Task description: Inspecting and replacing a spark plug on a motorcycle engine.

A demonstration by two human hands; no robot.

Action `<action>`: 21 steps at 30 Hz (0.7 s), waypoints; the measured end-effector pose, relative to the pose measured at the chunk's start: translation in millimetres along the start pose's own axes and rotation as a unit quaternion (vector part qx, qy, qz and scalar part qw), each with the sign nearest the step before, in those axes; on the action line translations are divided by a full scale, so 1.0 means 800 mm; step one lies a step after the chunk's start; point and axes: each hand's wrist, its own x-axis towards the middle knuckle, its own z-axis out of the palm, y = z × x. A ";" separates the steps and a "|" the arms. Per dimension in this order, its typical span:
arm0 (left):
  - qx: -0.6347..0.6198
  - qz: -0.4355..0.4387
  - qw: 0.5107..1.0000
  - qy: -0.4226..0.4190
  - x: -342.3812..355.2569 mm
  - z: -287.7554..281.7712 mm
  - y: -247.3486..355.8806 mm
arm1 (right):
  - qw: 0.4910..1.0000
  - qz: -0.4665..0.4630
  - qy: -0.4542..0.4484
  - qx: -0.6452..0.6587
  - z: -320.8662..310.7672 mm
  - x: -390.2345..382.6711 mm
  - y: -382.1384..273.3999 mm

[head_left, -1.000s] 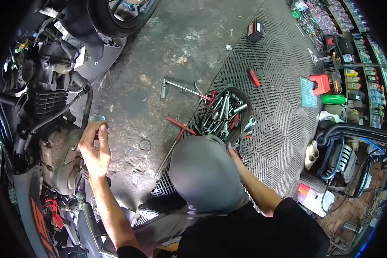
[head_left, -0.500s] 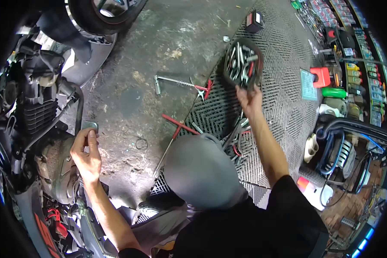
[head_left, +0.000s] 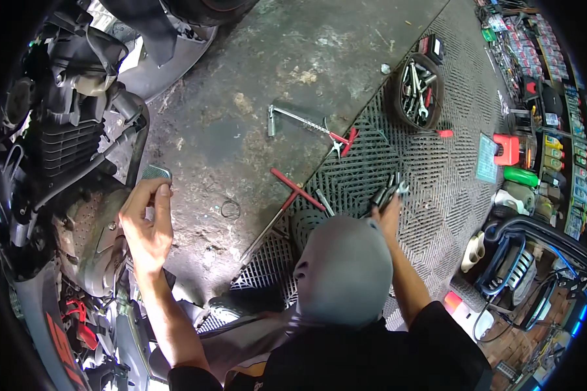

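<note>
Left grip (head_left: 149,225) tight on a flat grey piece (head_left: 156,173), right grip (head_left: 389,220) at metal tools (head_left: 403,188), closure unclear

A motorcycle repair workshop, with a shop's stock along one side, is being shown by several signs. The left is being occupied by a motorcycle (head_left: 88,225), whose finned engine (head_left: 68,148) is being exposed to view. A stained bare floor (head_left: 222,111) is being bordered by a grated mat (head_left: 453,146), on which wrenches (head_left: 415,81) are being kept in a dark bin (head_left: 394,101). Red-handled T-shaped tools (head_left: 297,189) are being seen across the mat's edge. At the right, bottles (head_left: 554,154) and small packaged goods (head_left: 520,42) are being displayed in rows, and a red jug (head_left: 507,150) is being seen near a green bottle (head_left: 520,176).
</note>
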 end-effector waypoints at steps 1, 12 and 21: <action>-0.005 -0.008 1.000 -0.010 0.002 0.001 0.003 | 0.989 -0.100 0.071 -0.076 -0.002 0.021 0.030; -0.026 0.032 0.998 0.049 -0.002 -0.002 -0.023 | 0.890 -0.308 -0.192 -0.275 -0.050 0.200 -0.250; 0.071 -0.020 0.993 0.096 -0.045 -0.006 -0.041 | 0.801 -0.311 -0.312 -0.407 0.047 0.248 -0.305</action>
